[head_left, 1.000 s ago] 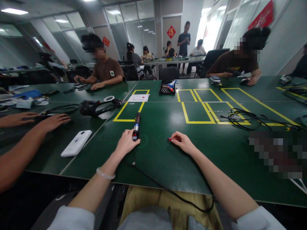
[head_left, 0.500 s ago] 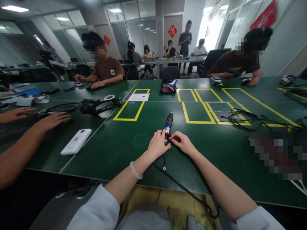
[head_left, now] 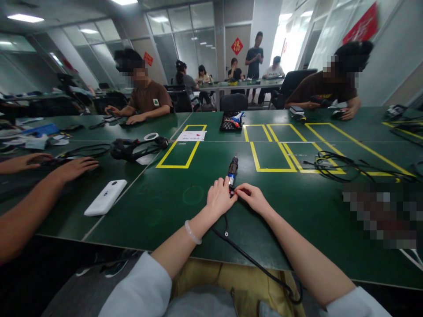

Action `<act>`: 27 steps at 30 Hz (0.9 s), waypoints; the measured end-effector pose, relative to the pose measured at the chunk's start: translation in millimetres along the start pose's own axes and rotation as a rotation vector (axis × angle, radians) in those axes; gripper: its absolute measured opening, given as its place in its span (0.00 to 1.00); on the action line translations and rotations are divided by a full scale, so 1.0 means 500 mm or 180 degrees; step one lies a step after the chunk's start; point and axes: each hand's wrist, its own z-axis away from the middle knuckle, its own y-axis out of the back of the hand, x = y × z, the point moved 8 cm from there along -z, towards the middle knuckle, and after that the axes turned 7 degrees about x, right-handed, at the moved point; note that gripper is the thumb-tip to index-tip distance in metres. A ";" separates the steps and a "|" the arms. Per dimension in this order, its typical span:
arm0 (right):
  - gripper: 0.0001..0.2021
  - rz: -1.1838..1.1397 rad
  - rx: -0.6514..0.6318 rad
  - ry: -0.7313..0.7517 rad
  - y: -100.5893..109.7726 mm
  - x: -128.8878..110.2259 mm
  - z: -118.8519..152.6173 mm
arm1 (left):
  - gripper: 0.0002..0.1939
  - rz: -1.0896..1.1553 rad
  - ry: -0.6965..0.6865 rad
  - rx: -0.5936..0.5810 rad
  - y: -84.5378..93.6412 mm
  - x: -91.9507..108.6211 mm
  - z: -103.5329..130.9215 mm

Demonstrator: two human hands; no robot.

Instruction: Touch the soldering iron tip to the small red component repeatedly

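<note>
A slim corded electric screwdriver [head_left: 233,168] lies on the green table [head_left: 178,229], its thin tip pointing away from me. It has a dark front, a blue band and a silver section. My left hand [head_left: 220,197] is closed over its rear end from the left, fingers against the body. From the right, my right hand [head_left: 253,197] pinches a small red part at the same rear end; the fingers hide most of it. A black cable [head_left: 251,259] runs from under my left hand over the table edge, and a thin lead with a ring terminal [head_left: 226,234] hangs beside it.
To the left lie a white phone-like device [head_left: 105,197], a black headset [head_left: 135,149] and a neighbour's hands [head_left: 74,168]. A black tray of tools [head_left: 231,122] stands ahead. Coiled black cables [head_left: 330,163] lie right. Yellow tape [head_left: 173,167] marks the table; people sit opposite.
My left hand has shifted slightly right and covers more of the screwdriver's rear end. My right hand keeps its pinch there. The screwdriver has hardly moved.
</note>
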 end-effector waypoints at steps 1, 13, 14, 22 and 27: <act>0.10 -0.0067 -0.0013 -0.0035 -0.001 0.004 0.000 | 0.34 -0.0079 -0.0014 0.0019 0.002 0.000 0.000; 0.10 0.0104 -0.0223 -0.0144 -0.008 0.009 0.005 | 0.33 -0.0924 0.0105 -0.0090 0.073 -0.223 0.060; 0.10 0.0121 -0.0238 -0.0143 -0.009 0.008 0.005 | 0.33 -0.1002 0.0187 -0.0116 0.081 -0.259 0.067; 0.10 0.0109 -0.0286 -0.0190 -0.012 0.006 0.006 | 0.37 -0.1370 0.0904 -0.0353 0.136 -0.568 0.114; 0.10 0.0131 -0.0304 -0.0172 -0.013 0.005 0.005 | 0.37 -0.1340 0.1282 -0.0502 0.163 -0.690 0.124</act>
